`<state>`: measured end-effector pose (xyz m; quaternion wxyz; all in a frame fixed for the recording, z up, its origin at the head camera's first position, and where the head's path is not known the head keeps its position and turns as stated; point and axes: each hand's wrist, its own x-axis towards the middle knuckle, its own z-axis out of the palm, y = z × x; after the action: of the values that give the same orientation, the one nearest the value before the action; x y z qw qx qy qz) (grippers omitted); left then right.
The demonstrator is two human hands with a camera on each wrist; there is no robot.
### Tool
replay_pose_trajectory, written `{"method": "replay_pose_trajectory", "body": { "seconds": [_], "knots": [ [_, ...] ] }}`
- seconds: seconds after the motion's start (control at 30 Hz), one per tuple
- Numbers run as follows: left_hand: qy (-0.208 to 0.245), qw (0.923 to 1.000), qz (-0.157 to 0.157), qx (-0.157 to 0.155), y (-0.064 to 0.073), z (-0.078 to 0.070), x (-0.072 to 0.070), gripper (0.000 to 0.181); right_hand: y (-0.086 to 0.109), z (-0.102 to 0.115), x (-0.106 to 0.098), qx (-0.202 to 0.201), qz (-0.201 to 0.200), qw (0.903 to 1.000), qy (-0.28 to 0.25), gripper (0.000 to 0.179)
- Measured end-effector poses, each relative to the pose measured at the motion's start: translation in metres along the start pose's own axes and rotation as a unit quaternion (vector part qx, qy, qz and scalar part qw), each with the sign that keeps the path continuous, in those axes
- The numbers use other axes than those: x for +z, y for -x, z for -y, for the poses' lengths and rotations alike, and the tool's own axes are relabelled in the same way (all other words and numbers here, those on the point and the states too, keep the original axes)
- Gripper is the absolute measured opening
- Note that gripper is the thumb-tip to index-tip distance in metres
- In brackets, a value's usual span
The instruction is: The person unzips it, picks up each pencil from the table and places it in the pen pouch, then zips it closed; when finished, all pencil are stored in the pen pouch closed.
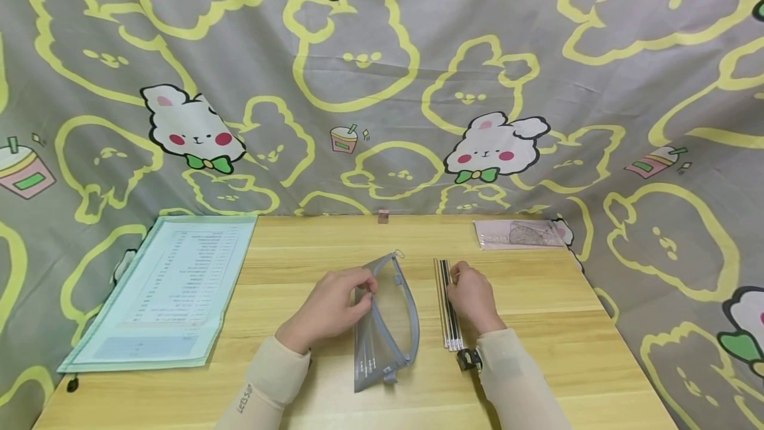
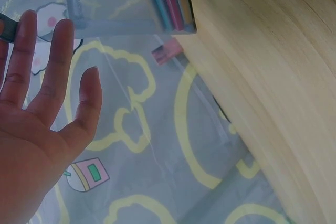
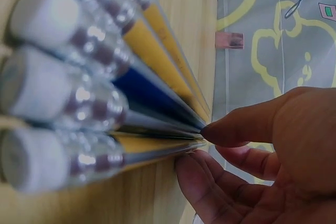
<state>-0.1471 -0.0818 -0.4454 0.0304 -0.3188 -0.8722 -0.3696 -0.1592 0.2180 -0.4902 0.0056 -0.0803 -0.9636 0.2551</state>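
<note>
A grey-blue see-through zip pouch point(image 1: 365, 344) lies on the table with its zipped mouth spread wide. My left hand point(image 1: 331, 307) pinches the left edge of that mouth between thumb and finger. Through the mesh in the left wrist view, teal, pink and gold strips point(image 2: 170, 1) show inside the pouch. To the right of the pouch is a row of several pencils point(image 1: 450, 304), their white erasers point(image 3: 34, 158) toward me. At their far part, my right hand point(image 1: 474, 297) pinches pencils with thumb and fingertips; exactly how many is hidden.
A light-blue document sleeve point(image 1: 173, 284) with a printed sheet lies at the left. A flat clear packet point(image 1: 519, 233) of drawing rulers sits at the back right. Patterned cloth point(image 1: 382, 85) hangs behind and beside the table point(image 1: 310, 244). A small pinkish tab point(image 1: 383, 216) marks the back edge.
</note>
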Motion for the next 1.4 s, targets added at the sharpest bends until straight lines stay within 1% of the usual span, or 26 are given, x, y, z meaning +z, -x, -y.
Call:
{"method": "replay_pose_trajectory", "body": {
  "seconds": [0.33, 0.43, 0.57, 0.73, 0.97, 1.13, 1.23, 1.4],
  "knots": [
    [-0.003, 1.0000, -0.003, 0.000, 0.001, 0.001, 0.000, 0.019, 0.003, -0.001, 0.000, 0.002, 0.002, 1.0000, 0.003, 0.030],
    [-0.003, 1.0000, -0.003, 0.000, 0.000, 0.001, 0.000, 0.019, 0.003, 0.000, 0.000, 0.010, 0.004, 0.9999, 0.006, 0.032],
    [0.000, 1.0000, -0.002, 0.001, 0.000, 0.001, 0.000, 0.019, 0.004, 0.001, -0.002, 0.021, 0.009, 0.9996, 0.019, 0.029],
    [0.004, 1.0000, 0.000, 0.001, 0.000, 0.000, 0.000, 0.018, 0.007, 0.000, -0.003, 0.025, 0.008, 0.9993, 0.028, 0.029],
    [0.001, 1.0000, 0.000, -0.005, 0.001, -0.001, 0.000, 0.019, 0.010, -0.003, -0.007, 0.040, 0.021, 0.9989, -0.013, 0.036],
    [0.001, 1.0000, 0.000, -0.005, 0.002, 0.000, 0.000, 0.019, 0.012, 0.004, -0.015, 0.040, 0.022, 0.9984, -0.034, 0.036],
    [0.002, 1.0000, 0.000, -0.004, 0.002, 0.000, 0.000, 0.019, 0.015, 0.014, -0.020, 0.027, 0.020, 0.9977, -0.059, 0.033],
    [0.004, 1.0000, 0.002, -0.001, 0.001, 0.000, 0.000, 0.019, 0.024, 0.037, -0.028, -0.007, 0.024, 0.9940, -0.107, 0.029]
  ]
}}
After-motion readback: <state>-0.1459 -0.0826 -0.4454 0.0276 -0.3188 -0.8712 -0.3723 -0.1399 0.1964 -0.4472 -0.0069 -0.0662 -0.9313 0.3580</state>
